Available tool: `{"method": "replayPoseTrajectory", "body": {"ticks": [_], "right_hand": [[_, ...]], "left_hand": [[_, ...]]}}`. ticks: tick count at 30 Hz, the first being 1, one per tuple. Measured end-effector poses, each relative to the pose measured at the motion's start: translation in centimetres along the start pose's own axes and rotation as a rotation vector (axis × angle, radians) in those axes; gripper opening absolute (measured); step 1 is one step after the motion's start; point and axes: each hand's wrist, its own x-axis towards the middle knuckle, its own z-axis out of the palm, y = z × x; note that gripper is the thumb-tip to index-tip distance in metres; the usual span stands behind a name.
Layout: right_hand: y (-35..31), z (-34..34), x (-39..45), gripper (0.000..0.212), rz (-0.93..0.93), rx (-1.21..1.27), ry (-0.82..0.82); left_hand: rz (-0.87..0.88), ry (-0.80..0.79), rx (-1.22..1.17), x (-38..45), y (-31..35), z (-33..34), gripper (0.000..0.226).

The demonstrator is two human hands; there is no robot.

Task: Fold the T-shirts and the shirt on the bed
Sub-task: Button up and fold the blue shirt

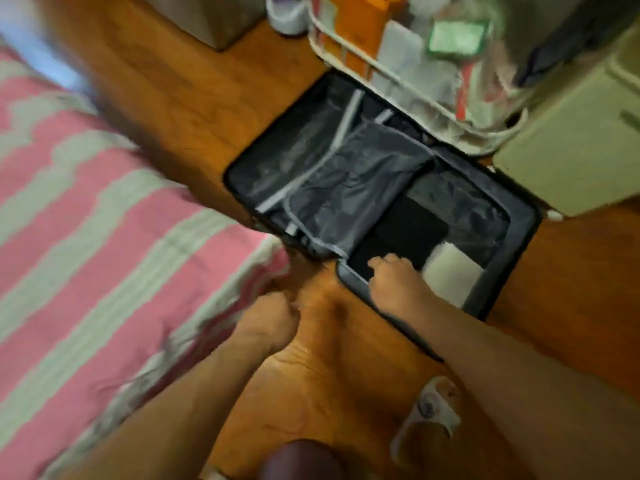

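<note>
The frame is blurred by motion. An open dark suitcase (pixel 512 237) lies on the wooden floor, with a grey liner flap and folded clothes inside: a black garment (pixel 405 233) and a white one (pixel 450 275). My right hand (pixel 391 282) reaches over the suitcase's near rim, fingers curled on the edge of the black garment. My left hand (pixel 268 322) hangs as a closed fist above the floor, beside the corner of the bed (pixel 104 237), holding nothing I can see. The bed has a pink and grey striped cover; no T-shirt or shirt shows on it.
A white wire basket (pixel 346 50) full of packets stands behind the suitcase. A pale cabinet (pixel 571 150) is at the right, a box (pixel 214 19) at the top. My foot in a white slipper (pixel 429 414) stands on the floor near the bottom.
</note>
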Motion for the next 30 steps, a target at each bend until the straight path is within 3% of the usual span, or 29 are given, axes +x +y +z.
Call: {"method": "replayPoseTrajectory", "body": {"ticks": [6, 10, 14, 20, 24, 30], "right_hand": [[-23.7, -9.8, -11.5, 0.033, -0.189, -0.058, -0.003], [-38.5, -12.7, -16.1, 0.038, -0.297, -0.05, -0.08], [-50.8, -14.0, -17.7, 0.039, -0.476, -0.048, -0.139], [-65.5, -13.4, -13.3, 0.035, -0.712, -0.27, -0.206], [-74.6, -9.1, -8.8, 0.039, -0.833, -0.395, -0.188], [-84.0, 0.4, -5.2, 0.043, -0.917, -0.539, -0.171]], "left_hand": [[-0.134, 0.233, -0.45, -21.0, -17.7, -17.5, 0.028], [-0.321, 0.346, -0.623, -32.1, -30.0, -24.5, 0.017], [-0.484, 0.501, -0.795, -37.6, -38.3, -28.4, 0.018], [-0.704, 0.6, -0.866, -38.4, -47.1, -28.7, 0.038], [-0.826, 0.673, -0.834, -35.3, -54.6, -27.0, 0.05], [-0.927, 0.46, -0.701, -29.9, -68.4, -20.4, 0.067]]}}
